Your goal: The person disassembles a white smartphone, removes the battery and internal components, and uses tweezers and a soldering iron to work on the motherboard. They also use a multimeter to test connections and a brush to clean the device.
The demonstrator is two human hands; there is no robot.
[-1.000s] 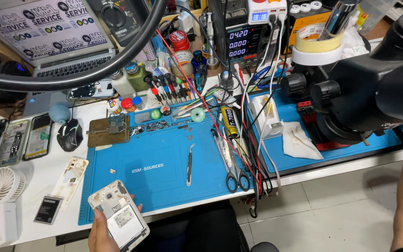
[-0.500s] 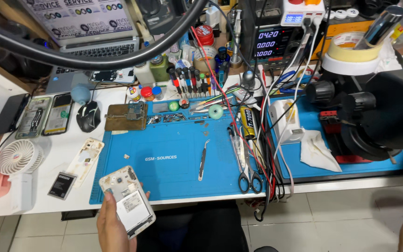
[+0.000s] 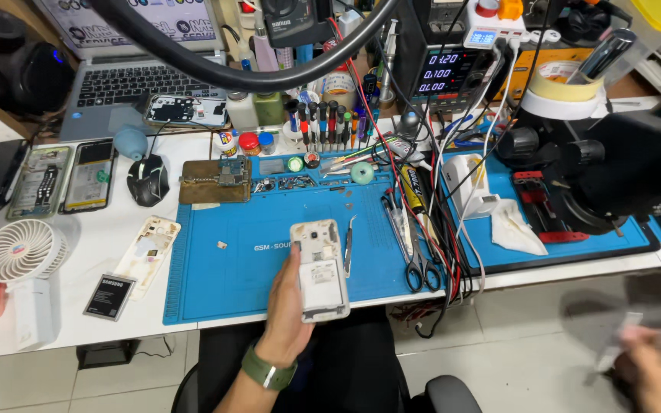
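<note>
Clearly, the left hand (image 3: 291, 317) clasps an opened white phone body (image 3: 319, 269) over the blue silicone work mat (image 3: 216, 283), while the blurred right hand (image 3: 656, 367), partly cut off, hides its grip beyond telling.

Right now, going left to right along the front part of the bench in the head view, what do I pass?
Small white fan → black battery → white phone frame → opened white phone held in the left hand → tweezers → scissors → white cloth.
</note>
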